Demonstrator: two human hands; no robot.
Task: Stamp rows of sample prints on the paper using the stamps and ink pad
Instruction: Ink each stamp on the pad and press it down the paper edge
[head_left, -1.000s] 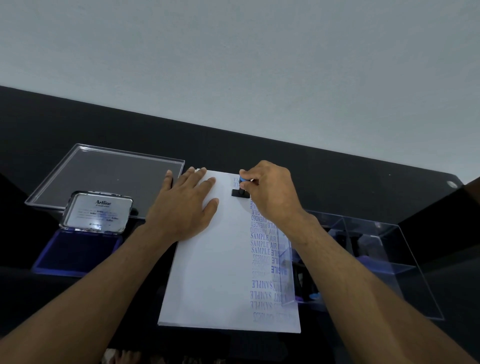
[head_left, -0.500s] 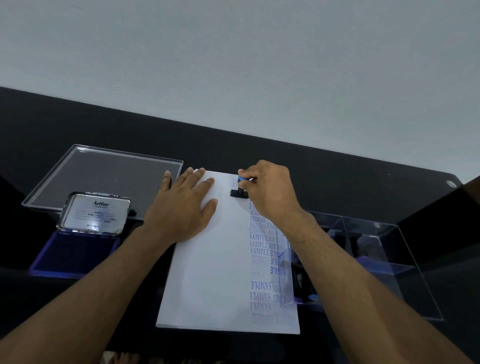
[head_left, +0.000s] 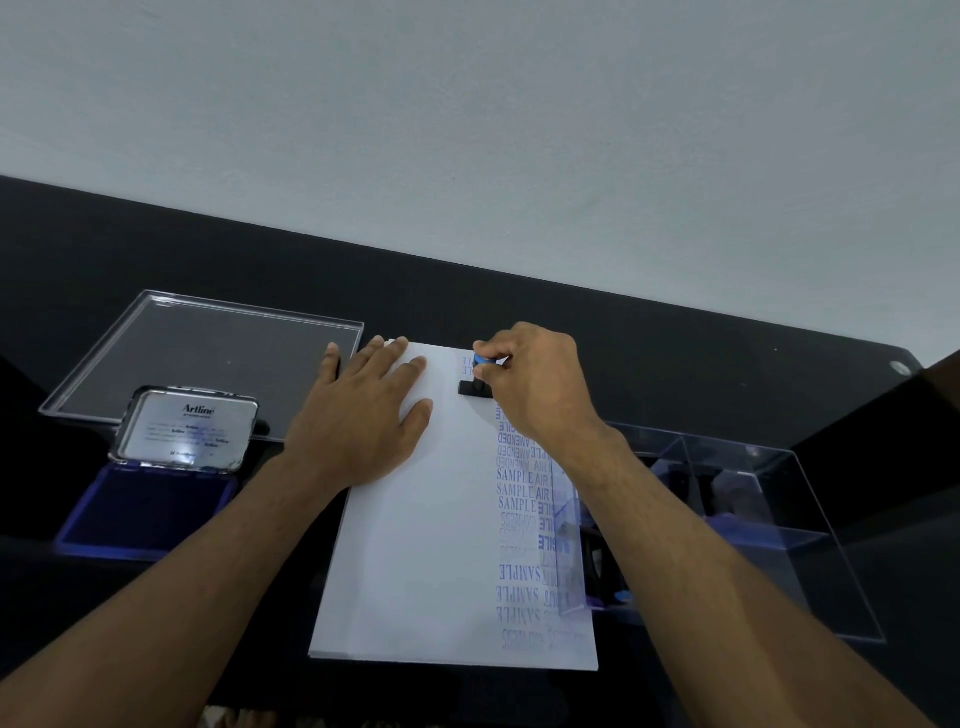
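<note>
While the ink pad (head_left: 148, 512) lies open at the far left of the dark counter (head_left: 675, 364), its blue pad faces up and its silver lid (head_left: 184, 430) stands tilted back, printed "Artline". Behind it rests a clear plastic lid (head_left: 208, 358), flat on the counter. Next comes the left hand (head_left: 363, 415), spread flat with straight fingers on the upper left part of the paper (head_left: 426, 545), the little finger lying just off the sheet's edge toward the clear lid. The white sheet lies lengthwise away from the person, and blue prints (head_left: 522, 499) run down its right side in crowded rows, reading "SAMPLE", "AIR" and "AMENDED", some upright and some inverted. Near the far end of the sheet, the right hand (head_left: 535, 384) has its fingers curled and pinches the blue knob of a stamp (head_left: 475, 382), whose black base sits on the paper at the head of the printed column. Farthest right stands a clear plastic box (head_left: 753, 519), its near corner overlapping the sheet's right edge, with dark and blue shapes inside too blurred to tell apart.
</note>
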